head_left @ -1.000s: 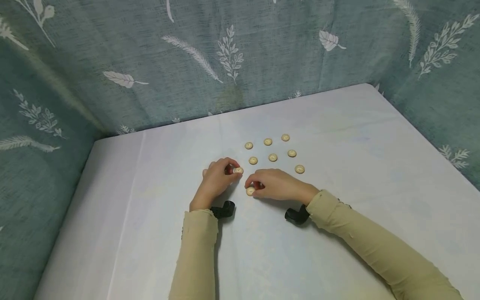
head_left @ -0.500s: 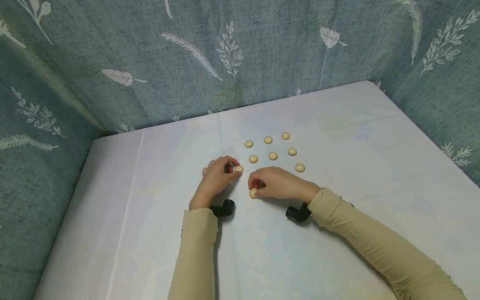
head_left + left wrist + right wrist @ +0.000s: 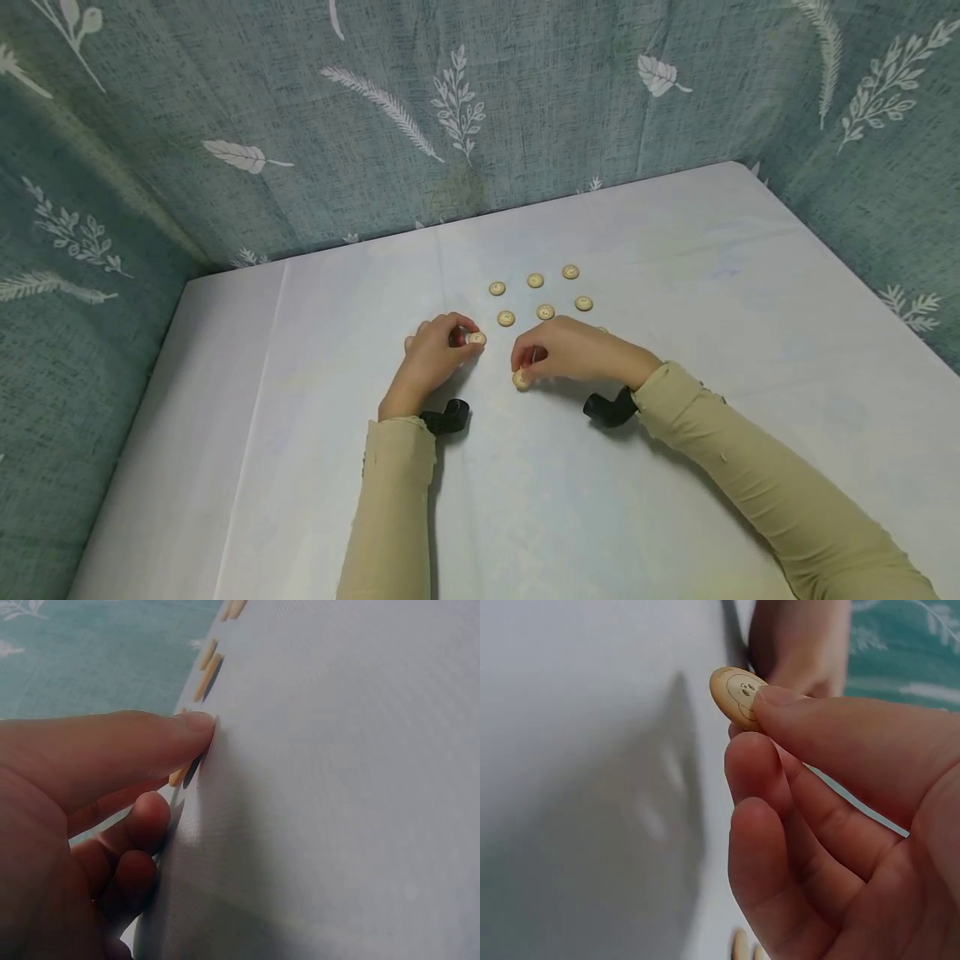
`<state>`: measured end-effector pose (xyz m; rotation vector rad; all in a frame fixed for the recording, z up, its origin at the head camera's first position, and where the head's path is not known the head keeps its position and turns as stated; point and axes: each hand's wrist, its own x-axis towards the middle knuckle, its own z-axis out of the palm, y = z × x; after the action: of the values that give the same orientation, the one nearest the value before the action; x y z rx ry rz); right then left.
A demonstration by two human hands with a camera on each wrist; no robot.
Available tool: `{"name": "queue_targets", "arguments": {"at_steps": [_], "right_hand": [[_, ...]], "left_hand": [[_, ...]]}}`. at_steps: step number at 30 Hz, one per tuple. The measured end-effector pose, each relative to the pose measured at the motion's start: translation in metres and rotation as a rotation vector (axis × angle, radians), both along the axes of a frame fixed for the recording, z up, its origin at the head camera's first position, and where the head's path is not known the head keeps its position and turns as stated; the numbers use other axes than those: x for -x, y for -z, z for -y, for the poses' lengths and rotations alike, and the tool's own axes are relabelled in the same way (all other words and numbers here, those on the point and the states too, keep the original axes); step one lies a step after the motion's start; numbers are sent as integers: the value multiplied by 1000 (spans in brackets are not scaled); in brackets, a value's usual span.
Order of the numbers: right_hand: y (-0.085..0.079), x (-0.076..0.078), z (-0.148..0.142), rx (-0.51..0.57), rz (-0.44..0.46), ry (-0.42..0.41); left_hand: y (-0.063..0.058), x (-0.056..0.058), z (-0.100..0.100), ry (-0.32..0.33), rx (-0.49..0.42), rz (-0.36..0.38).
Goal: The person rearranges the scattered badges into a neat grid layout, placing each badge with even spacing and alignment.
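My left hand (image 3: 435, 358) pinches a round wooden disc (image 3: 477, 338) at the left of the group, between thumb and fingertips. In the left wrist view the thumb covers most of the disc (image 3: 177, 777) there. To its right and nearer me, my right hand (image 3: 573, 348) pinches another wooden disc (image 3: 521, 380) by its edge. Seen from the right wrist, this disc (image 3: 735, 696) stands tilted and bears two dark dots inside a drawn outline. The middle fingers of that hand are curled beneath it.
Several similar discs lie flat in two rows beyond my hands, among them a far-left disc (image 3: 497, 288) and a far-right disc (image 3: 571, 272). My right hand mostly hides one more. A patterned green curtain (image 3: 555, 125) borders the white table (image 3: 315, 467).
My right hand has moved right with its disc and slightly away from me, and now mostly covers the rightmost near disc. The left hand has kept its place and its pinch.
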<state>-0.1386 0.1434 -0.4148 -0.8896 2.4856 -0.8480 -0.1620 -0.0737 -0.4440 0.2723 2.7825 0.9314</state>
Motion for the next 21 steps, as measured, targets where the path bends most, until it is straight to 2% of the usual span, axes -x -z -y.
{"name": "queue_targets", "arguments": {"at_steps": [9,17,21], "right_hand": [[-13,16,-30,20,-44,106],[-11,25,-47,9,87,264],[-8,27,-48,-5,95,297]], "left_hand": [[1,0,0,2,-9,-7],[2,1,2,9,-6,-1],[2,1,1,11,-13,-6]]}}
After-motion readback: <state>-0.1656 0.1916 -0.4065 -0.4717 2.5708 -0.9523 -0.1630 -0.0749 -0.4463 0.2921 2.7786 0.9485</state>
